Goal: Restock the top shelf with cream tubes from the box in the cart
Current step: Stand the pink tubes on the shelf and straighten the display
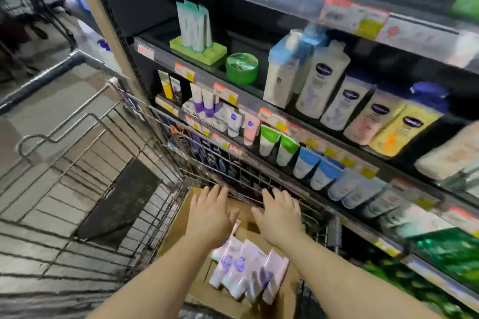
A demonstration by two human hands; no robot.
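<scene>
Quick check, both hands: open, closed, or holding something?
Left hand: open, fingers straight, holding nothing, above the cardboard box.
Right hand: open, fingers spread, holding nothing, above the same box.

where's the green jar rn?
Head view, upper centre: the green jar sits at a shelf's front edge, between the green tube stand and the white boxed bottle.
</scene>
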